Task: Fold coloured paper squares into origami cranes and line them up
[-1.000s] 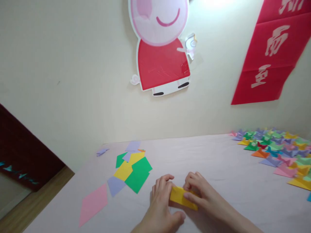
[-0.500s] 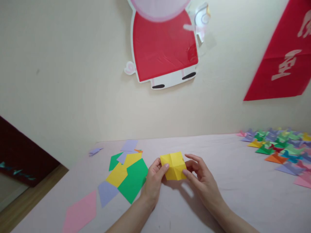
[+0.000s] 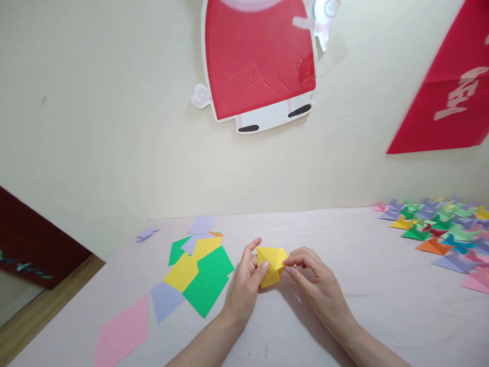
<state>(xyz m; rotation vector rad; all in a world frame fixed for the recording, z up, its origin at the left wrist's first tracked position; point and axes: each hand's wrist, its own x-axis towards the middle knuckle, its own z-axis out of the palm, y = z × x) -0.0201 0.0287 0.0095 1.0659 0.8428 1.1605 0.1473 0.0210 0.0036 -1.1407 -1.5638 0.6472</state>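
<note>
A small yellow origami paper (image 3: 272, 259) with crossing creases is held between both hands, just above the pale table cover. My left hand (image 3: 247, 283) grips its left side, thumb on the front and the index finger stretched up behind it. At the right edge, my right hand (image 3: 315, 275) pinches the paper between thumb and fingertips. The sheet bends inward along its creases, so its right part folds toward the middle. The fingers behind the paper are partly hidden.
Loose sheets lie left: a green sheet (image 3: 208, 285), a yellow sheet (image 3: 181, 272), a pink sheet (image 3: 122, 331) and several purple ones. Rows of folded paper pieces (image 3: 435, 246) stand at the right. Behind the table cover (image 3: 362, 316) rises a wall (image 3: 114, 127) with a cartoon cutout (image 3: 260, 56).
The yellow paper has gone from nearly flat to bent inward along its creases. My right fingers have closed onto its right edge, and my left index finger has lifted. The view has tilted slightly.
</note>
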